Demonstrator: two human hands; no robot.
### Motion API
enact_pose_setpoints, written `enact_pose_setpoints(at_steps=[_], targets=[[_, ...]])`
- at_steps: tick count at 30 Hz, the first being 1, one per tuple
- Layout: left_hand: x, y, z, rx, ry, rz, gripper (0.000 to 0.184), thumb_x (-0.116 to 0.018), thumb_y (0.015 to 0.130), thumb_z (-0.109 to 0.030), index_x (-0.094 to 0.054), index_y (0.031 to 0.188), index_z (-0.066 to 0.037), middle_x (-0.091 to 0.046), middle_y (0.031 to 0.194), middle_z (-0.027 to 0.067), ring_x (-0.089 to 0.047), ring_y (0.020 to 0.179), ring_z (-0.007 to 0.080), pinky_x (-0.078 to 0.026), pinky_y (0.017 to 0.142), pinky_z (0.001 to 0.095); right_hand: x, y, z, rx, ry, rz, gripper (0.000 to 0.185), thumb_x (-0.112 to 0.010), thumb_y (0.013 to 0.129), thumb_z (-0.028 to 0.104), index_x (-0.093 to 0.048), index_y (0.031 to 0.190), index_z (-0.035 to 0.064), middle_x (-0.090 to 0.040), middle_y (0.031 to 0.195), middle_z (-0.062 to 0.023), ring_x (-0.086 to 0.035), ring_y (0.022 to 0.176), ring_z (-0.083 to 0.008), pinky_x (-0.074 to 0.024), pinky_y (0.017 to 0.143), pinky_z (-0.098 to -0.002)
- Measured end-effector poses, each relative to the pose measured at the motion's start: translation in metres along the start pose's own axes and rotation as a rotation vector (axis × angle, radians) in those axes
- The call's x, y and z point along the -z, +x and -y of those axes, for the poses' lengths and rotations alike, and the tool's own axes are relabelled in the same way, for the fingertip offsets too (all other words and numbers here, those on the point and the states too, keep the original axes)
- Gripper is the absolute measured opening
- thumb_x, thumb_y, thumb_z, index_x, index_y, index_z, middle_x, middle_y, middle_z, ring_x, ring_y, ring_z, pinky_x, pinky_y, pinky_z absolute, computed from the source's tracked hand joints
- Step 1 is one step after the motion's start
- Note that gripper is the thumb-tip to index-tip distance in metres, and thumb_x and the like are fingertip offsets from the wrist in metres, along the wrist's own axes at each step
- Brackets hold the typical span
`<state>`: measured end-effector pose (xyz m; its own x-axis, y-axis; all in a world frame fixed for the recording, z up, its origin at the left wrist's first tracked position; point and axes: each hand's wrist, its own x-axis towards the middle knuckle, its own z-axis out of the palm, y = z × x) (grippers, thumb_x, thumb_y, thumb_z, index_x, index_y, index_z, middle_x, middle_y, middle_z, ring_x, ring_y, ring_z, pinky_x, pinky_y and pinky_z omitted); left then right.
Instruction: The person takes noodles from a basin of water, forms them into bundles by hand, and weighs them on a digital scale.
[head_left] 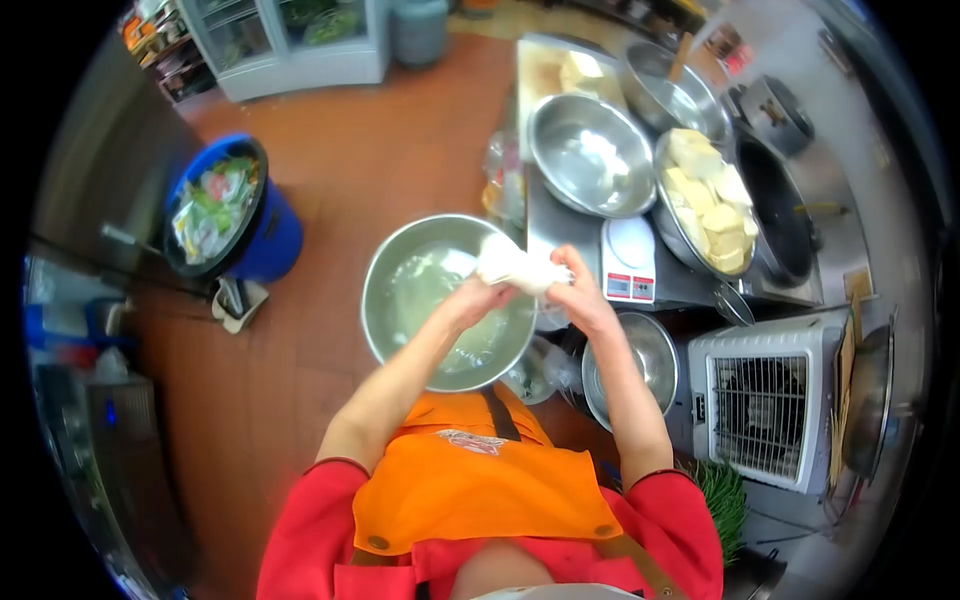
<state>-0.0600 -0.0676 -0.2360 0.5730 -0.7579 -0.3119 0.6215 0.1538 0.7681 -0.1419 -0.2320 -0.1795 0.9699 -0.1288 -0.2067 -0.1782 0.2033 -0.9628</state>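
Note:
A white, bunched-up bundle (508, 262), which looks like wet cloth, is held above the right part of a large steel bowl (375, 318) with cloudy greenish liquid in it. My left hand (484, 300) is closed round the bundle's lower left side. At its right end, my right hand (578, 290) grips the gathered part, just past the bowl's rim. Parts of the fingers on both hands are hidden by the bundle and blurred.
On the steel table at right are an empty steel bowl (592, 155), a white scale (629, 258) and a bowl of pale yellow chunks (710, 205). An air cooler (765, 400) stands below. At left is a blue bin (272, 235) with scraps.

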Motion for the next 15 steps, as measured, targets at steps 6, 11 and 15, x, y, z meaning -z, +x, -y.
enact_pose_setpoints(at_steps=[6, 11, 15], targets=[[0.013, 0.0, 0.01, 0.07, 0.102, -0.026, 0.009, -0.049, 0.094, -0.017, -0.056, 0.089, -0.012, -0.045, 0.067, -0.005, -0.032, 0.053, 0.0018, -0.024, 0.048, 0.0183, -0.014, 0.005, -0.037, 0.032, -0.109, -0.241, 0.025, -0.062, 0.074, 0.002, -0.046, 0.093, 0.0078, -0.051, 0.085, -0.0004, -0.049, 0.076, -0.0074, -0.0422, 0.064, -0.0226], [0.022, -0.004, 0.014, 0.095, -0.082, -0.018, 0.005, -0.051, 0.092, -0.012, -0.055, 0.093, -0.009, -0.049, 0.068, -0.0036, -0.032, 0.048, 0.0023, -0.024, 0.043, 0.019, -0.01, 0.007, -0.055, 0.515, -0.742, -0.323, 0.029, -0.067, 0.074, 0.005, -0.045, 0.092, 0.0054, -0.056, 0.092, -0.01, -0.059, 0.086, -0.0248, -0.0468, 0.078, -0.0342], [0.025, 0.002, 0.025, 0.122, -0.254, -0.066, 0.007, -0.05, 0.091, -0.007, -0.055, 0.096, -0.009, -0.05, 0.07, -0.0028, -0.034, 0.048, 0.0026, -0.025, 0.042, 0.0195, -0.019, -0.004, -0.033, 0.584, -0.89, -0.19, 0.037, -0.071, 0.07, 0.009, -0.046, 0.096, 0.0049, -0.058, 0.1, -0.0165, -0.058, 0.096, -0.0347, -0.0447, 0.087, -0.0398]])
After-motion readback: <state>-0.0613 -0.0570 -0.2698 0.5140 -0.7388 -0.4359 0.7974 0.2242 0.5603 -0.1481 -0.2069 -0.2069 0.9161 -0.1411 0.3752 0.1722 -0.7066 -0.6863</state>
